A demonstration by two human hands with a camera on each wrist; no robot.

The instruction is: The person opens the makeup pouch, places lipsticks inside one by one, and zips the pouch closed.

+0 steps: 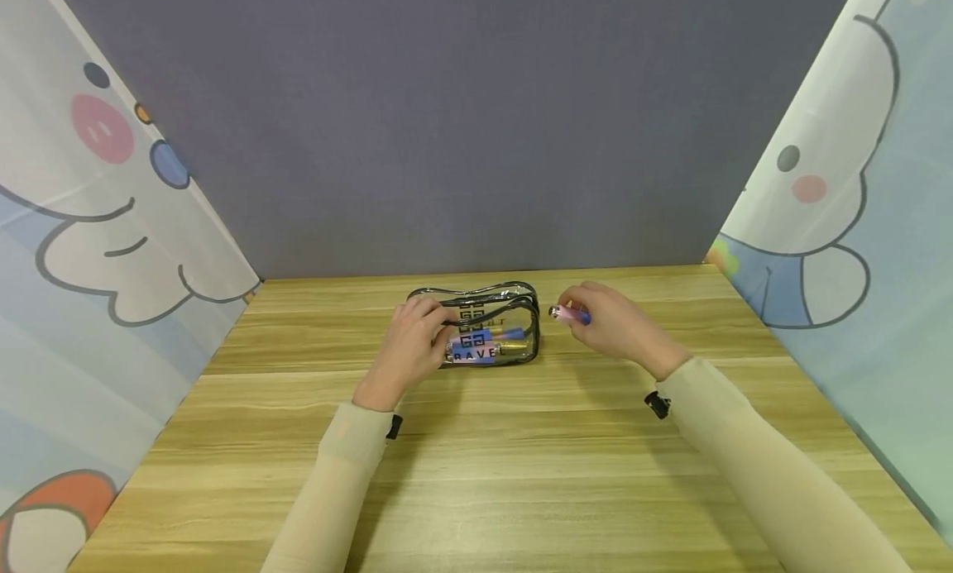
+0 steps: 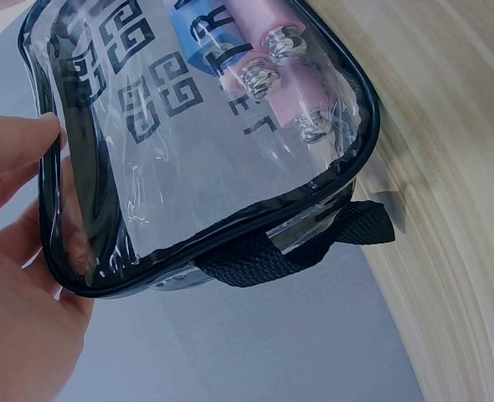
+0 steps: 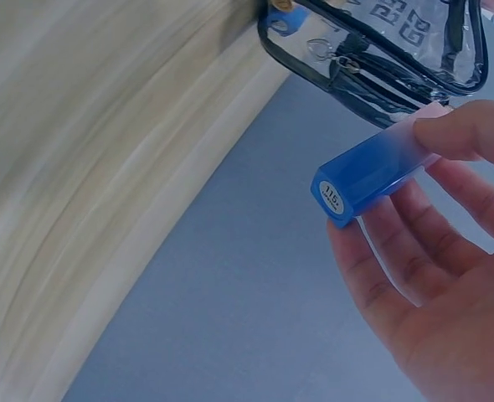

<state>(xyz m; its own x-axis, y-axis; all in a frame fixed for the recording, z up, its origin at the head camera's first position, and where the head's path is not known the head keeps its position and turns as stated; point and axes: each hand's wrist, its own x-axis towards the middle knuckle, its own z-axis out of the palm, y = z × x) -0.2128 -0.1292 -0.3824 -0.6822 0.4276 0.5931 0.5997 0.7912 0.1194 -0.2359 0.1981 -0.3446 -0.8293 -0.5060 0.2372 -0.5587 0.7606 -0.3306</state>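
Observation:
A clear zip pouch [image 1: 487,315] with black piping and printed lettering stands near the back middle of the table. My left hand [image 1: 409,346] grips its upper left edge, thumb and fingers on either side of the black rim [image 2: 53,193] in the left wrist view. Inside lie several pink and blue tubes [image 2: 259,77] with silvery ends, and a gold-ended piece shows in the head view. To the right of the pouch, my right hand [image 1: 614,325] pinches a lipstick tube [image 3: 377,172] between thumb and fingers, off the table. It fades from pink to blue and bears a "115" label.
The wood-grain table [image 1: 484,482] ends at a grey panel [image 1: 476,126] behind the pouch. Cartoon-printed curtains [image 1: 811,143] flank both sides. A black strap loop [image 2: 255,258] sticks out from the pouch's end.

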